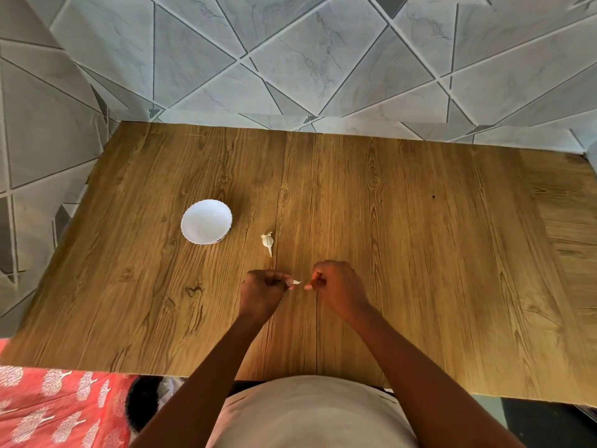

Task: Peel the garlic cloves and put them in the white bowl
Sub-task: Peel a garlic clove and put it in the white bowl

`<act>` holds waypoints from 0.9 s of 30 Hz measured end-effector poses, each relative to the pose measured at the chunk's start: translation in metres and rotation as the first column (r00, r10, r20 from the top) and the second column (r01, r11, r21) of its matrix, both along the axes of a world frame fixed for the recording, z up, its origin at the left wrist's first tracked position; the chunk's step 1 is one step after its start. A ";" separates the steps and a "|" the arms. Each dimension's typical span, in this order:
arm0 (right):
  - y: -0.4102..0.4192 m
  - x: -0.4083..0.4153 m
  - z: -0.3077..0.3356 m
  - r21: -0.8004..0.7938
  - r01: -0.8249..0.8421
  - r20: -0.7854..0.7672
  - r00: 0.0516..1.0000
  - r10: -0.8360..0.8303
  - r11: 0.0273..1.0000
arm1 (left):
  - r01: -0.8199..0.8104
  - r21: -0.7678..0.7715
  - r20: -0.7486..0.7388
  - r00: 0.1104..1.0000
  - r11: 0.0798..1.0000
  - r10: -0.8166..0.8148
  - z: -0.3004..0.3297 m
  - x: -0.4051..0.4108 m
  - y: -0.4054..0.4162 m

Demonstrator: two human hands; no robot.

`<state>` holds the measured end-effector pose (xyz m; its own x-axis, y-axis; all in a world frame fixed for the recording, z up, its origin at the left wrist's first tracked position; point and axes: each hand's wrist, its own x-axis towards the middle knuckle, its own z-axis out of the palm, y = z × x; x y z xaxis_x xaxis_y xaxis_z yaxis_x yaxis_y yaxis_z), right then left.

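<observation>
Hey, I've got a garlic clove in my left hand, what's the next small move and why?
Probably bring the right hand back to the small white garlic clove pinched in the left hand and keep pulling skin off. The round white scalloped bowl looks empty, and a gap separates right fingertips from clove.

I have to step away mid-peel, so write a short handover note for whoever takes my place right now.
Left hand: pinches a garlic clove at its fingertips.
Right hand: fingers curled, close to the clove, apart from it; whether it holds peel I cannot tell.
Garlic bulb: on the table, beyond the hands.
White bowl: left of the bulb, nothing visible inside.
Done: no clove in the bowl.
Left: finish this clove, bowl it, then the rest.
</observation>
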<state>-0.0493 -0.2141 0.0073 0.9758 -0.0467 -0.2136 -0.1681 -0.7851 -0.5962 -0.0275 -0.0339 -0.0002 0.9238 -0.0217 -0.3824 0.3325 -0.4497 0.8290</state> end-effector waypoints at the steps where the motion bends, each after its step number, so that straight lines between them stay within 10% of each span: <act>1: 0.000 -0.001 -0.002 0.029 -0.018 -0.005 1.000 0.019 0.999 | 0.005 -0.002 -0.003 1.000 1.000 -0.005 0.000 0.000 0.000; 11: 0.015 -0.005 -0.005 0.150 -0.087 0.070 0.995 0.077 0.985 | 0.046 0.005 0.023 0.999 0.999 -0.047 -0.001 -0.002 -0.002; 21: 0.017 -0.004 -0.004 -0.305 -0.299 0.310 0.866 0.392 0.904 | -0.018 -0.012 -0.023 1.000 1.000 0.018 -0.004 0.001 -0.005; 27: 0.027 0.002 -0.010 0.319 0.099 -0.046 0.995 -0.089 0.943 | -0.014 -0.056 -0.012 1.000 0.998 0.013 -0.005 0.002 -0.004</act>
<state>-0.0471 -0.1867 -0.0031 0.9632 -0.0626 -0.2615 -0.2538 -0.5333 -0.8069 -0.0257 -0.0383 -0.0051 0.9198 -0.0306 -0.3913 0.3478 -0.3982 0.8488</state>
